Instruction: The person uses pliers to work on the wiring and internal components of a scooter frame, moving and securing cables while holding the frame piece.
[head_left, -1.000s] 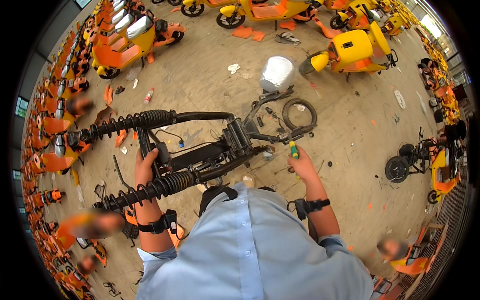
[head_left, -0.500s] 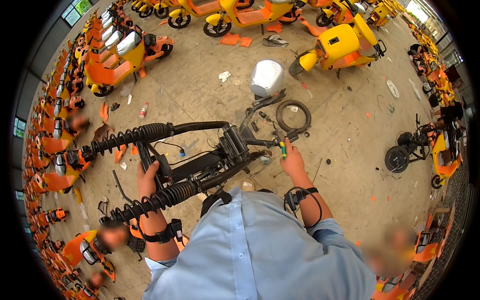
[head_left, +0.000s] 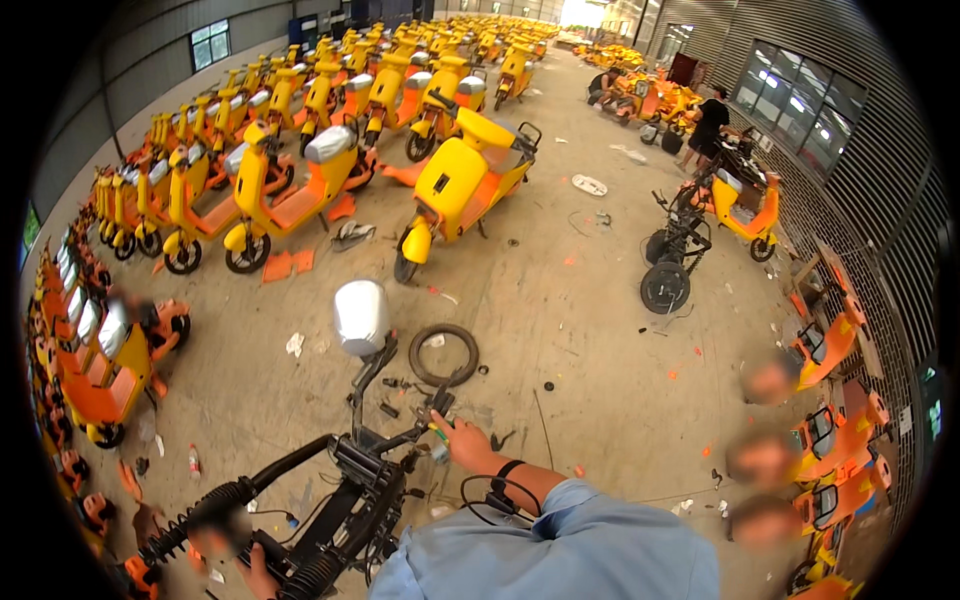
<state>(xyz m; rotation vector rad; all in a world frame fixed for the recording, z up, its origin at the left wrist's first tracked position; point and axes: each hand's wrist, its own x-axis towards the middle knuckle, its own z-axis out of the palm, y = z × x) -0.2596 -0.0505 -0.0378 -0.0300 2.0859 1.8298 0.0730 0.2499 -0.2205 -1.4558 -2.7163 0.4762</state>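
Note:
A stripped black scooter frame (head_left: 345, 505) with coil-spring shock absorbers (head_left: 205, 512) lies in front of me at the lower left. My left hand (head_left: 262, 572), partly cut off by the lower edge, is closed around a bar of it. In my right hand (head_left: 466, 444) is a small green-and-yellow-handled screwdriver (head_left: 438, 431), mostly hidden by my fingers. That hand is at the frame's far end, by a black metal bracket (head_left: 441, 398). A silver-covered seat (head_left: 362, 317) stands on the frame's far arm. A loose black tyre (head_left: 444, 354) lies just beyond.
A yellow-and-orange scooter (head_left: 455, 190) stands ahead, with rows of others behind and to the left. A stripped black chassis (head_left: 665, 285) stands at right. Two people (head_left: 708, 125) are at the far right. Scraps, a bottle (head_left: 194, 461) and orange panels (head_left: 288, 265) litter the concrete floor.
The view has swung up and to the right, so the frame and my hands appear lower and further left. My right hand still holds the screwdriver, and my left is still on the frame.

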